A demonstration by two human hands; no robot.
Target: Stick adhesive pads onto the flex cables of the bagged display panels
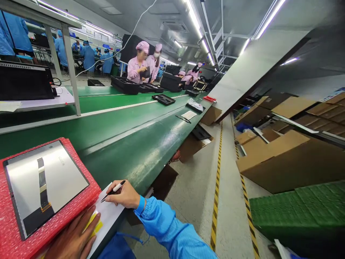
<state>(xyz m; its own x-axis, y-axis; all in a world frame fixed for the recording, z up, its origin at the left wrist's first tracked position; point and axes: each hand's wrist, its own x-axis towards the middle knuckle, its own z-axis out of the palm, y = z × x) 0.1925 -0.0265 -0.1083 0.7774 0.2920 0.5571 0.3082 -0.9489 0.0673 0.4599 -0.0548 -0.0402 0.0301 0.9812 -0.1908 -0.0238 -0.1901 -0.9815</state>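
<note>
The right hand pinches 1 white-barrelled pen, likely light and stiff, best gripped near its tip; the left hand lies open over paper.

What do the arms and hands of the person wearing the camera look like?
The right arm wears a loose, wrinkled, bright blue sleeve of thin, slightly shiny fabric, gathered near the wrist. A flat blue band circles that wrist. The bare right hand and bare left hand wear no gloves. No left sleeve shows.
</note>
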